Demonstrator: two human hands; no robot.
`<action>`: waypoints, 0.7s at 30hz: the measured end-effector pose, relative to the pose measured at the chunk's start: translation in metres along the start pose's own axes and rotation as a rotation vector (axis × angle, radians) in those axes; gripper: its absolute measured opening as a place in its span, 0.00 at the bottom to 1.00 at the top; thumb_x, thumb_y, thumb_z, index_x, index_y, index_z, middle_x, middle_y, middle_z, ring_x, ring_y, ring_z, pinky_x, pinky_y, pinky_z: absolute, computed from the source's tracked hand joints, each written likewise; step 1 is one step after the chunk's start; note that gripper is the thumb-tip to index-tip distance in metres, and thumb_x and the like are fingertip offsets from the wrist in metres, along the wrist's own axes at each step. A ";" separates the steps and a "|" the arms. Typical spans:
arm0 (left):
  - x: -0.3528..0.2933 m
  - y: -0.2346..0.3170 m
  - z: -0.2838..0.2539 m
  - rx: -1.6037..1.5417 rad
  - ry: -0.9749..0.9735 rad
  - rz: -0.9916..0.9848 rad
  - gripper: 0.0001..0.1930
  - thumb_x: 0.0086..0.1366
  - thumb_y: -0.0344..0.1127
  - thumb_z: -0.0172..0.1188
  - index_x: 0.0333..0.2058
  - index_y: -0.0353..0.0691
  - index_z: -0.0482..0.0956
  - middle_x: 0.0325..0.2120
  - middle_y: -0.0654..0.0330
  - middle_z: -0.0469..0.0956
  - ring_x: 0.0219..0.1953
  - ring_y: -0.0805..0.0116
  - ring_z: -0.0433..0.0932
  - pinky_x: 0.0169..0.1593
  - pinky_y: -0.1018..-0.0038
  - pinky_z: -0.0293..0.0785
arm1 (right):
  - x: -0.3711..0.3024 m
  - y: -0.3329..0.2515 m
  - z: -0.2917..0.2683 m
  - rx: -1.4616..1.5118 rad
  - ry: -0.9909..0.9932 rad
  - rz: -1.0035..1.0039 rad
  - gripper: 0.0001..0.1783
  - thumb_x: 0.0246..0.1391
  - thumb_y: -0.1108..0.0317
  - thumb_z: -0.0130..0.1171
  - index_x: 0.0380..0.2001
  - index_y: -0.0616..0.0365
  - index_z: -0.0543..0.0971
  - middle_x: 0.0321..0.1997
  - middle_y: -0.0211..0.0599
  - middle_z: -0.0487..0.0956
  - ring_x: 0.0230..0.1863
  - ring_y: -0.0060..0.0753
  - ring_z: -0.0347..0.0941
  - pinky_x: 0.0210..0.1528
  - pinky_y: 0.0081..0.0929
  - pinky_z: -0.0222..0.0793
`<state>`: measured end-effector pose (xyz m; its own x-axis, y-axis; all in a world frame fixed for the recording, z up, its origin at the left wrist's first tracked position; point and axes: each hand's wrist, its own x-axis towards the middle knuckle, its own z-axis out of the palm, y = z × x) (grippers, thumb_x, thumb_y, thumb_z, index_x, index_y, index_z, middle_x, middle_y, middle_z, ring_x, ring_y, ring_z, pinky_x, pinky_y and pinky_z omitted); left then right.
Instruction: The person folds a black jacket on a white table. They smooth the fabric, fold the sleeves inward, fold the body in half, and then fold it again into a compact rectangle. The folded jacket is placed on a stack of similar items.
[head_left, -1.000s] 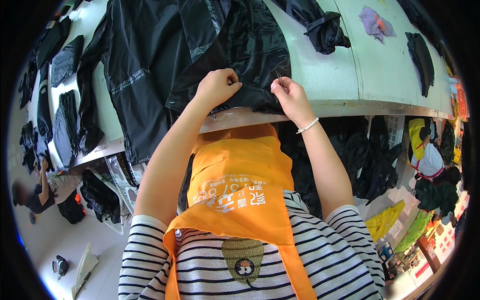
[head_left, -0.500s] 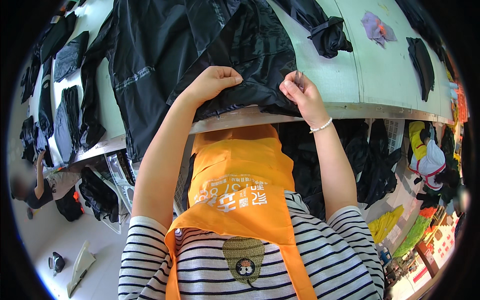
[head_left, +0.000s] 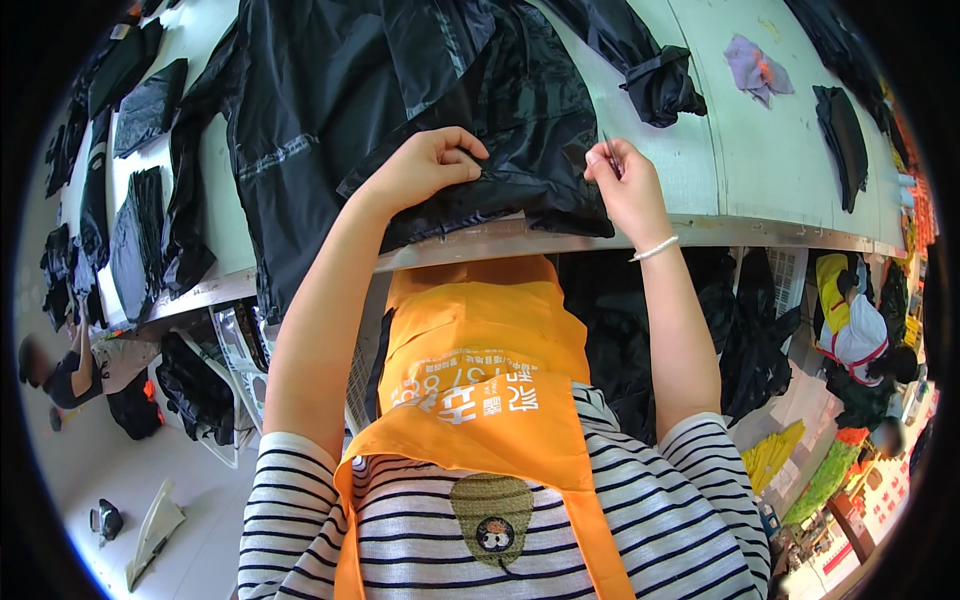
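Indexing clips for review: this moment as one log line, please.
left hand: on black garment | right hand: holding thin tool by garment's right edge | table: lilac cloth to garment's right

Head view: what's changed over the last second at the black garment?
The right hand has moved to the right, and the lower right corner of the black garment now reaches farther right too. Nothing was visibly taken up or let go. The left hand stays on the fabric in about the same place; the right keeps its small pointed metal tool.
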<state>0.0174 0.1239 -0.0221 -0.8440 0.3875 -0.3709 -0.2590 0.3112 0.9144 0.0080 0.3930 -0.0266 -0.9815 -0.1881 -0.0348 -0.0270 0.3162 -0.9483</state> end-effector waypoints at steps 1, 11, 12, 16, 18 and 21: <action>-0.001 0.004 -0.002 -0.008 0.008 -0.005 0.09 0.61 0.28 0.59 0.41 0.35 0.75 0.26 0.67 0.78 0.32 0.83 0.75 0.45 0.85 0.69 | 0.001 0.001 0.003 -0.137 0.080 -0.023 0.12 0.55 0.65 0.61 0.34 0.65 0.76 0.30 0.33 0.79 0.30 0.20 0.71 0.34 0.17 0.67; -0.028 0.027 -0.019 0.503 0.077 0.151 0.12 0.56 0.31 0.63 0.40 0.34 0.78 0.30 0.58 0.79 0.37 0.66 0.77 0.46 0.77 0.71 | 0.006 -0.009 0.035 -0.064 -0.197 0.006 0.11 0.52 0.66 0.61 0.29 0.66 0.78 0.23 0.38 0.78 0.23 0.24 0.71 0.31 0.22 0.68; -0.031 0.024 -0.028 0.538 0.088 0.126 0.11 0.57 0.31 0.62 0.38 0.33 0.79 0.29 0.58 0.79 0.36 0.67 0.77 0.45 0.77 0.71 | 0.008 -0.009 0.030 -0.049 -0.220 0.023 0.11 0.53 0.66 0.61 0.29 0.66 0.78 0.23 0.34 0.78 0.24 0.21 0.69 0.31 0.21 0.67; -0.036 0.013 -0.055 0.222 0.088 -0.087 0.09 0.61 0.33 0.59 0.33 0.31 0.80 0.24 0.66 0.76 0.28 0.79 0.72 0.38 0.83 0.69 | 0.010 -0.012 0.024 -0.050 -0.260 0.066 0.11 0.53 0.66 0.60 0.29 0.65 0.78 0.24 0.31 0.77 0.25 0.19 0.68 0.32 0.20 0.67; -0.039 0.017 -0.056 0.098 0.063 -0.149 0.11 0.60 0.35 0.61 0.31 0.30 0.81 0.22 0.67 0.77 0.26 0.81 0.72 0.35 0.83 0.68 | 0.011 -0.013 0.024 -0.066 -0.287 0.084 0.11 0.53 0.66 0.60 0.29 0.65 0.79 0.24 0.30 0.77 0.25 0.18 0.67 0.32 0.20 0.66; -0.036 0.007 -0.059 -0.086 0.128 -0.132 0.12 0.59 0.36 0.60 0.30 0.30 0.82 0.21 0.68 0.78 0.24 0.81 0.72 0.33 0.83 0.68 | 0.013 -0.013 0.026 -0.050 -0.369 0.144 0.11 0.54 0.66 0.60 0.29 0.65 0.79 0.24 0.29 0.77 0.26 0.16 0.67 0.32 0.19 0.67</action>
<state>0.0183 0.0608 0.0067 -0.8514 0.2333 -0.4697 -0.4056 0.2750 0.8717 0.0006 0.3622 -0.0233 -0.8424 -0.4567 -0.2861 0.0880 0.4072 -0.9091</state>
